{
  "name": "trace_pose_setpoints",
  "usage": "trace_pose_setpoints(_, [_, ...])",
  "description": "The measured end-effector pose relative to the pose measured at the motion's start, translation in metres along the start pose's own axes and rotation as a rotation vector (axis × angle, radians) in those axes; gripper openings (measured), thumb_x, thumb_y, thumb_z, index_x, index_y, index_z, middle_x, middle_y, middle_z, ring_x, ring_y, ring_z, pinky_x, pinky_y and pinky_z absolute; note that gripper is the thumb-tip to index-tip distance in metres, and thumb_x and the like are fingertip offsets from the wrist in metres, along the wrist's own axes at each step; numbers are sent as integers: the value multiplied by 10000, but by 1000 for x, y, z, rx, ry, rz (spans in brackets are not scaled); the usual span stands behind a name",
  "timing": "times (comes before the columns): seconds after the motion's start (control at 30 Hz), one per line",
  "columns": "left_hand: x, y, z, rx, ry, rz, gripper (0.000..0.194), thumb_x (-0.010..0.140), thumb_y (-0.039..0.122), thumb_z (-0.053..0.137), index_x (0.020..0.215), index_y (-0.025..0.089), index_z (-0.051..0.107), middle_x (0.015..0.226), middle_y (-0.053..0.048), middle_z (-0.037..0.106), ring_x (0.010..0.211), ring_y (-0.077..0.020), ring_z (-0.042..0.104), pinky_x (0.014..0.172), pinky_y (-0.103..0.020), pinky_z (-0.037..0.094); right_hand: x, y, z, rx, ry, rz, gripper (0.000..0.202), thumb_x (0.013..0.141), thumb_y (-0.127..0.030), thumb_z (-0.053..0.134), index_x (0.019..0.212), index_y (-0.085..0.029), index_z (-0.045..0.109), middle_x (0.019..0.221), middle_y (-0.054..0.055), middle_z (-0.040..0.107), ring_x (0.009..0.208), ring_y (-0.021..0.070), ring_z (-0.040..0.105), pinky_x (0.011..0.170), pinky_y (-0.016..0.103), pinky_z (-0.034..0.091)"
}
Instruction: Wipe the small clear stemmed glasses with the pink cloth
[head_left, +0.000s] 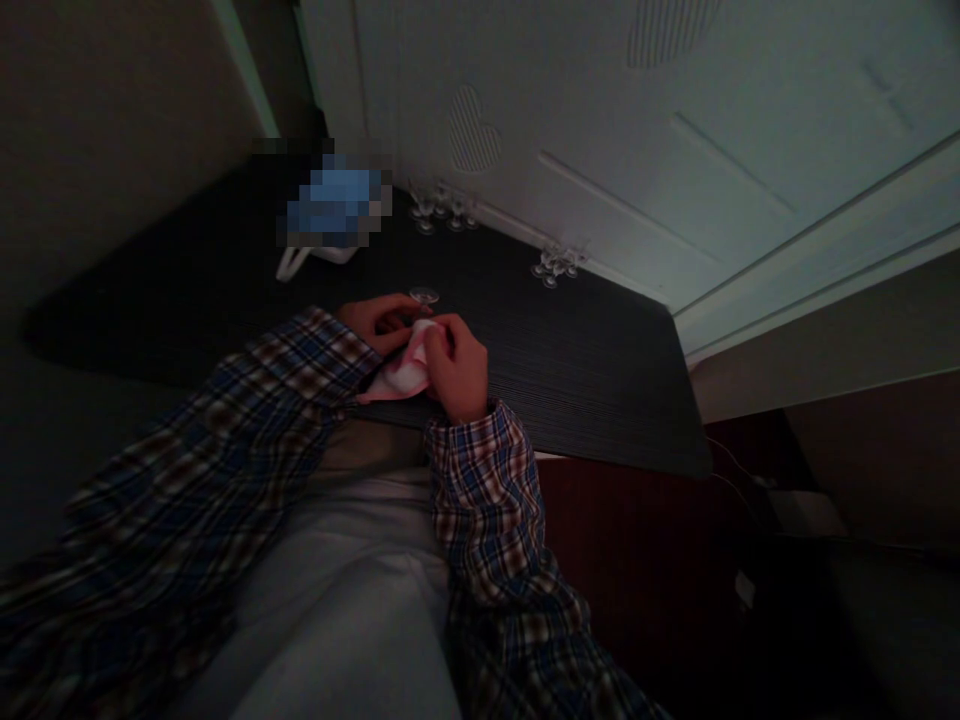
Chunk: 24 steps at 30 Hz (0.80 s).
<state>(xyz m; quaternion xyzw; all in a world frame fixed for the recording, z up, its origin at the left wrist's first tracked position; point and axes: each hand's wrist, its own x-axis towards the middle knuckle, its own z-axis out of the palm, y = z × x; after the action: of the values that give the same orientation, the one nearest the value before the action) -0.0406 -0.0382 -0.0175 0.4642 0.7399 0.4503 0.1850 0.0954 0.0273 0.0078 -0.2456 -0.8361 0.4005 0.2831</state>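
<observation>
In front of my body, close to the near edge of the dark table, my left hand (381, 322) is closed with its fingertips at a small clear piece (424, 296) that ends in a round disc. The disc points away from me; the rest of that piece is hidden by fingers. My right hand (461, 365) pinches a pink and white cloth (406, 376). The cloth is bunched between both hands, and its lower corner hangs toward my lap. Contact between cloth and clear piece is hidden.
The dark wood-grain table (600, 380) meets a pale panel (570, 120) with raised hearts. Along it stand several similar clear pieces (450, 210) and another clear cluster (559, 262). Back left lies a blurred blue object (334, 205) with a white handle-like loop (292, 262).
</observation>
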Motion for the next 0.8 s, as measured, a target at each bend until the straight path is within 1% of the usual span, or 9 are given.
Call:
trace_pose_setpoints(0.1, [0,-1,0,4,-12,2,455,645,372,510,1055,180,551,924,-29,620,666,-121,557,603,-228,451,0,-1,0,-10,3,-8,211,836,-320,332,882,-204,503,799,-16,545,743,91,513,711,215,366])
trace_pose_setpoints(0.23, [-2,3,0,21,-4,6,445,659,351,493,1063,173,548,939,-35,617,664,-116,553,617,-233,459,0,-1,0,-29,16,-15,207,834,-312,333,886,-206,504,789,-20,545,728,88,510,691,208,365])
trace_pose_setpoints(0.47, [-1,5,-3,12,-62,18,431,670,337,494,1063,169,544,963,-42,619,698,-134,566,636,-250,470,0,-1,0,-39,15,-11,193,825,-301,342,876,-210,504,744,-31,534,685,85,503,639,196,352])
trace_pose_setpoints(0.67, [-2,8,-5,-5,-69,1,432,661,333,505,1060,172,549,1003,-44,611,699,-136,569,632,-239,472,0,-1,1,-37,26,-10,198,827,-294,330,853,-208,507,745,-31,540,689,84,503,643,196,348])
trace_pose_setpoints(0.8, [-2,11,-6,11,-77,-8,418,662,307,507,1052,165,549,965,-39,618,701,-127,573,629,-222,465,-1,-1,1,-36,23,-10,211,829,-304,324,851,-208,510,746,-28,544,684,87,503,633,194,347])
